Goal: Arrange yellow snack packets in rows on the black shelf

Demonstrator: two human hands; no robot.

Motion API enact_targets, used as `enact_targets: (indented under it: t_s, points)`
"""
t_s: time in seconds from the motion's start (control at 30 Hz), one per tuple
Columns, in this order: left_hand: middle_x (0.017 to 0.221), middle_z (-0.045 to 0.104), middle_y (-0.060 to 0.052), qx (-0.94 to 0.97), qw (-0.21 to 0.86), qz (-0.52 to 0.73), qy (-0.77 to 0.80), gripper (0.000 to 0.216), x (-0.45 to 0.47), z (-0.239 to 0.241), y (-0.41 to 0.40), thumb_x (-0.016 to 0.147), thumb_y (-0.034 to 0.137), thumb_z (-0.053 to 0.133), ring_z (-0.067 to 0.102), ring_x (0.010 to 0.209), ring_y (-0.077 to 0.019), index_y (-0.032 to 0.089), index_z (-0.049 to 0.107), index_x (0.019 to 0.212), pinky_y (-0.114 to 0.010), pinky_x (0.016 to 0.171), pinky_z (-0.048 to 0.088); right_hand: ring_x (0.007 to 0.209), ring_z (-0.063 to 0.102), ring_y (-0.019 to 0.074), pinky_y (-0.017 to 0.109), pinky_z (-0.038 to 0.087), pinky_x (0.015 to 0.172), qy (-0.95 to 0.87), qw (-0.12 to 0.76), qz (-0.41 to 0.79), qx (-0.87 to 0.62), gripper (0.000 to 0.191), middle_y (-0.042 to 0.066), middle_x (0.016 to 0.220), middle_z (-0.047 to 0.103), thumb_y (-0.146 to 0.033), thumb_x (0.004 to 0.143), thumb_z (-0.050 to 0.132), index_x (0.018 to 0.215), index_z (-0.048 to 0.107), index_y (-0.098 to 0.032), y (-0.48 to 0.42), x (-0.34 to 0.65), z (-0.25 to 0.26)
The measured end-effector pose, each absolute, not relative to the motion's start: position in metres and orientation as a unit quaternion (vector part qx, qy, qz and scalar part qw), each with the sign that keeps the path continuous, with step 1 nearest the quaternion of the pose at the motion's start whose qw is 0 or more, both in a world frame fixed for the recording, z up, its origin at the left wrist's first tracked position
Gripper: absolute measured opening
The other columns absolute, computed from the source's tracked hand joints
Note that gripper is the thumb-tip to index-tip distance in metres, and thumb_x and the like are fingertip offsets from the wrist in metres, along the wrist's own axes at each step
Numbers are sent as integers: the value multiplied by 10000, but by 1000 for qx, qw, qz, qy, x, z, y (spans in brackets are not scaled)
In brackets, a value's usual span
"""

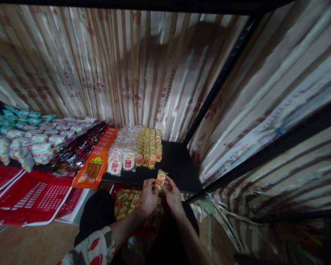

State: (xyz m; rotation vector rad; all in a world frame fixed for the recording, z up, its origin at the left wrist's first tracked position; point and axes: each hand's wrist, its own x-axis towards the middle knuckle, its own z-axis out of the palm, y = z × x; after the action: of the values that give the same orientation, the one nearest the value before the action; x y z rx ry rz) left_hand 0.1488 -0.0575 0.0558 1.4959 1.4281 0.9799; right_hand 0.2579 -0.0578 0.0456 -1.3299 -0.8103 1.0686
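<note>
A small yellow wrapped snack packet (pixel 161 179) with a red and white label is held upright between my two hands, just in front of the shelf edge. My left hand (pixel 149 195) pinches its left side, and my right hand (pixel 171 192) grips its right side. Below my hands, a red container (pixel 113 190) holds many similar yellow packets (pixel 126 202), partly hidden by my left forearm. Beyond my hands, rows of yellow packets (pixel 149 147) stand on the black shelf (pixel 174 162), beside rows of white round packets (pixel 124 149).
Left along the shelf lie orange snack bags (pixel 95 162), dark shiny packets (pixel 78 151), white bags (pixel 41 151) and teal bags (pixel 19 119). A red printed sheet (pixel 30 195) hangs at the front left. Black frame bars (pixel 223 75) and a striped curtain (pixel 132 66) enclose the back and right.
</note>
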Motion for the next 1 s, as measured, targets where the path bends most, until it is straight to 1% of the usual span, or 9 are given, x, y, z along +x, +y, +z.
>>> enact_targets:
  t_s: [0.07,0.13,0.2,0.33,0.47,0.53,0.7,0.8,1.0]
  points:
    - [1050,534,-77,617,376,371,584,309,154,58,-50,781,104,425,575,887,-132,175,538,1060,-273,841,463,802,646,192,345,505,793,-357,592,433,-578,512,59,879,686,-356,574,696,1042,590,-179,-44,265,43]
    - [1066,539,-83,630,364,364,582,369,158,57,-42,771,89,419,572,908,-137,163,526,1117,-280,884,451,786,642,188,339,511,774,-367,598,410,-583,486,55,855,683,-355,593,669,1039,595,-178,-31,270,39]
    - [1087,549,-92,634,366,366,575,390,163,54,-35,759,89,429,566,941,-149,146,520,1135,-288,908,446,781,638,185,333,516,763,-378,600,391,-586,468,54,847,677,-350,608,646,1039,600,-176,-17,273,36]
    - [1170,544,-108,630,372,380,566,410,172,51,-23,755,91,423,544,1035,-161,127,514,1153,-297,964,423,789,630,177,323,523,759,-399,600,362,-592,465,65,905,658,-340,636,608,1070,588,-175,8,278,30]
    - [1268,513,-127,632,369,381,566,435,179,51,-11,765,110,422,459,1199,-187,102,502,1192,-330,1059,341,794,629,175,318,529,753,-417,582,332,-614,476,80,941,638,-342,653,576,1094,577,-161,30,284,23]
    - [1296,502,-123,629,366,378,572,437,180,51,-6,768,119,428,428,1237,-193,105,506,1198,-342,1081,314,801,630,171,320,526,766,-431,569,320,-623,478,83,965,633,-346,667,559,1107,572,-160,39,287,21]
    - [1285,521,-124,621,353,373,592,428,180,52,4,780,130,426,426,1244,-198,101,521,1196,-347,1088,307,789,629,168,321,528,752,-467,541,281,-640,446,72,956,628,-335,700,535,1114,583,-176,49,287,18]
    - [1280,526,-120,623,346,365,599,430,177,51,6,782,131,423,432,1235,-199,98,520,1199,-351,1089,304,827,625,176,306,525,752,-482,520,260,-655,446,82,969,608,-340,713,523,1117,592,-166,50,284,19]
    - [1254,550,-92,626,338,368,599,400,173,49,11,785,134,418,449,1210,-192,139,539,1167,-365,1076,317,865,618,189,306,516,752,-516,471,234,-676,476,104,1100,577,-338,742,496,1185,563,-179,48,279,26]
